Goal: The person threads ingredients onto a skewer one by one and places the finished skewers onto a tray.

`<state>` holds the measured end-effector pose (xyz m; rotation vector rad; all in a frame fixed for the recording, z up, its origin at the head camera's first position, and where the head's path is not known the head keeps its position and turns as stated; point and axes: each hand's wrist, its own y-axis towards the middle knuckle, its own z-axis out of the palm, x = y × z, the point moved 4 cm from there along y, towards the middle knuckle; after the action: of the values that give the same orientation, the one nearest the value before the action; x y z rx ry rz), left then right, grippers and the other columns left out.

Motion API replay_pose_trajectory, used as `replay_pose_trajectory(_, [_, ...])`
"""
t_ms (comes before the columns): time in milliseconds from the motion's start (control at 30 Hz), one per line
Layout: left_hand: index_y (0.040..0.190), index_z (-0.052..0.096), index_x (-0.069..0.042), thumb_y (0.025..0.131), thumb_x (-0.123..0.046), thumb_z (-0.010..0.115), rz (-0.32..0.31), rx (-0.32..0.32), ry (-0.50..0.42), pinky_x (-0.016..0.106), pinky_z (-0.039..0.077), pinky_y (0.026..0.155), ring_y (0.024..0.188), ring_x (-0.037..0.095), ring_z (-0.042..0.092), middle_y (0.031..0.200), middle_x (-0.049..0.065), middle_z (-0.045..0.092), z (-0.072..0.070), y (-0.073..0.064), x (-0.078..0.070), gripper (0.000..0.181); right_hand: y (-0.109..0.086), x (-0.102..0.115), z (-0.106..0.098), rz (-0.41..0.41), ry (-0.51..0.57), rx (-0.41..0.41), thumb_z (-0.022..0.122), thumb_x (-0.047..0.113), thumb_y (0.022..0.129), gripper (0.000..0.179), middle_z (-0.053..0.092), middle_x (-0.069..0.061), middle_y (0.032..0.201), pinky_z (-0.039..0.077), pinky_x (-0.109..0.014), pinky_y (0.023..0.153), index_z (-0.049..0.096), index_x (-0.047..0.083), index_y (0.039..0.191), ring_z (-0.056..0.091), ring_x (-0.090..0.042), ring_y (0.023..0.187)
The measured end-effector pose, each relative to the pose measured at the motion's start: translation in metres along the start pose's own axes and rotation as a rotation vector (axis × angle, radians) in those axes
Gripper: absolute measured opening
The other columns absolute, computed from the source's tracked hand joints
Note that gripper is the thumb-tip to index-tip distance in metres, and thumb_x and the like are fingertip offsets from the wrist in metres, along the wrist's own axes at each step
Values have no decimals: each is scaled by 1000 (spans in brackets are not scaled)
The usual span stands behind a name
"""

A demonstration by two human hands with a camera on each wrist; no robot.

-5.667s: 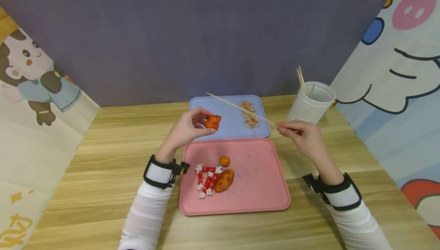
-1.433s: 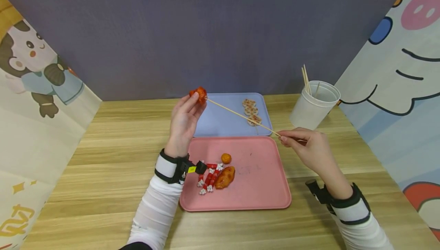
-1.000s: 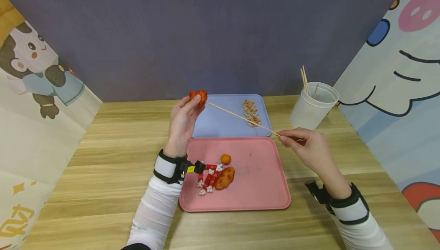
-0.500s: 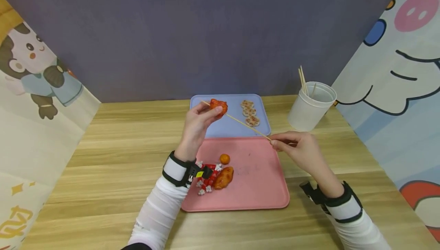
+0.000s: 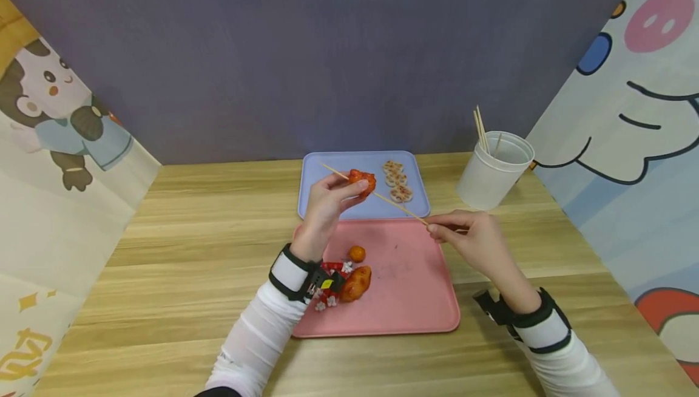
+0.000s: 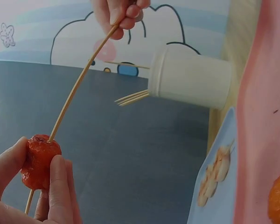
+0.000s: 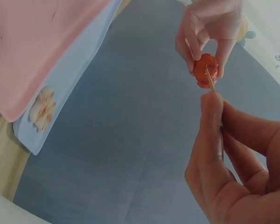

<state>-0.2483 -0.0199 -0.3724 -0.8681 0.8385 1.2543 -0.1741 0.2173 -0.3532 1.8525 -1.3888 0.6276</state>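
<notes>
My left hand (image 5: 327,206) pinches a glossy orange-red food piece (image 5: 363,182) between thumb and fingers, above the front of the blue tray. A thin bamboo skewer (image 5: 398,206) runs right through the piece, its tip sticking out on the far left side. My right hand (image 5: 472,236) pinches the skewer's other end between thumb and fingertips, over the pink tray's right edge. In the left wrist view the skewer (image 6: 79,81) bows slightly between the hands. The right wrist view shows the skewer entering the red piece (image 7: 206,71) end-on; my right fingers hide much of it.
A pink tray (image 5: 406,300) carries an orange ball (image 5: 357,254), a brown glazed wing-shaped piece (image 5: 356,283) and red sticks with white frilled ends (image 5: 347,268), partly hidden. Behind, lotus root slices (image 5: 395,179) lie on a blue tray (image 5: 360,159). A white cup (image 5: 491,175) holds several skewers.
Earlier the piece and skewer were apart; then the tip met the piece, and now it passes through. My left hand has slid it rightward along the skewer over the last second.
</notes>
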Motion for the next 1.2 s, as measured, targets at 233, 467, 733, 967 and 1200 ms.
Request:
replay_pose_trajectory(233, [85, 58, -8, 80, -1, 72, -51, 3, 10, 33, 57, 77, 79, 16, 69, 87, 4, 67, 4, 1, 11, 17, 2, -1, 3, 28, -57, 14, 72, 8, 83, 14, 74, -11, 90, 54, -20, 60, 76, 8, 96, 68, -4, 66])
replay_pose_trajectory(467, [88, 59, -7, 80, -3, 74, -112, 27, 33, 36, 57, 80, 80, 16, 69, 88, 5, 67, 4, 2, 20, 17, 2, -5, 7, 41, -58, 23, 72, 9, 83, 14, 73, -13, 91, 54, -19, 59, 76, 6, 95, 67, -3, 66])
replay_pose_trajectory(733, [88, 62, -5, 78, -5, 75, -143, 53, 74, 36, 57, 79, 82, 17, 68, 91, 8, 67, 4, 2, 24, 17, 4, -5, 11, 27, -39, 22, 73, 5, 81, 14, 73, -15, 91, 54, -19, 58, 76, 4, 94, 68, -5, 66])
replay_pose_trajectory(967, [90, 66, -3, 77, -10, 78, -173, 104, 158, 42, 54, 87, 80, 17, 69, 86, 7, 70, 4, 2, 29, 19, 4, -5, 14, 14, -93, 36, 74, 5, 79, 11, 74, -12, 87, 53, -18, 57, 77, 6, 90, 69, -11, 67])
replay_pose_trajectory(1200, [92, 69, -2, 76, -14, 79, -200, 123, 202, 42, 52, 90, 82, 16, 70, 86, 7, 72, 5, 0, 34, 23, 4, -10, 19, 24, -62, 53, 73, 3, 79, 11, 74, -12, 87, 54, -20, 58, 76, 5, 89, 69, -11, 67])
